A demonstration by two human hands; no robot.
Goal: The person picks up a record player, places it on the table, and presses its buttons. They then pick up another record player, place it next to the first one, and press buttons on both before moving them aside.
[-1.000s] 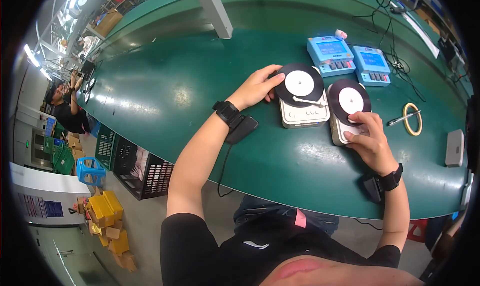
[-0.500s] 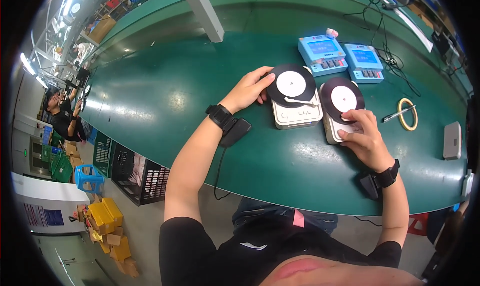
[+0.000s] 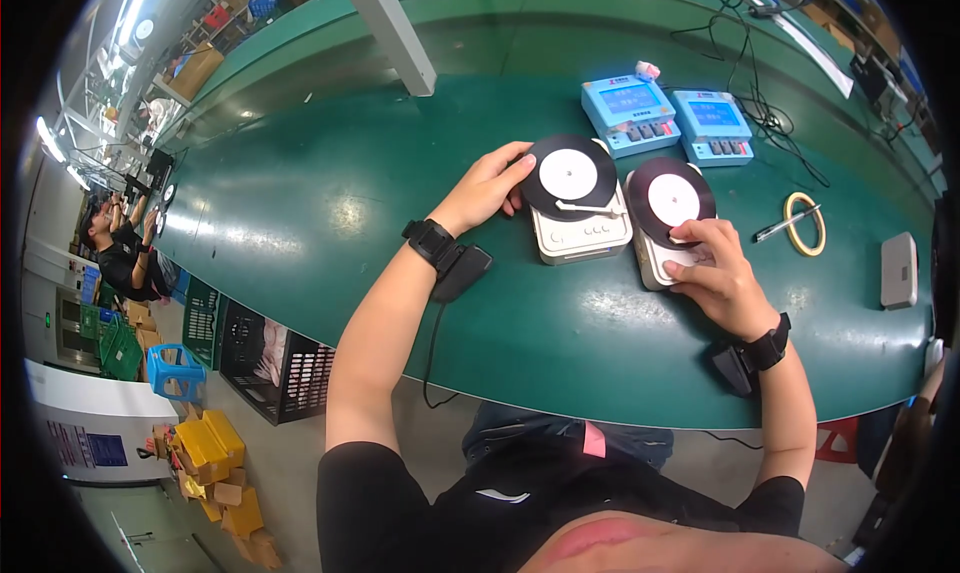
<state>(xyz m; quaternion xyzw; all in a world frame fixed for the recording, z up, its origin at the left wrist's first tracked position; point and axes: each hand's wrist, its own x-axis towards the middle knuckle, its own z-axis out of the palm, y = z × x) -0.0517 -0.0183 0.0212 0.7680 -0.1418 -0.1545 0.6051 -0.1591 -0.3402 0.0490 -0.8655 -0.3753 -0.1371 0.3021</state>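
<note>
Left hand grips left record player at its disc's edge; right hand grasps right record player near its lower end.

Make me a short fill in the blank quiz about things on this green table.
The left hand touches a black record whose label is ____.
The right hand touches the player standing farther to the ____.
Both boxy devices with screens are coloured ____.
Across the yellow ring lies a ____.
Missing words: white; right; blue; pen.
</note>
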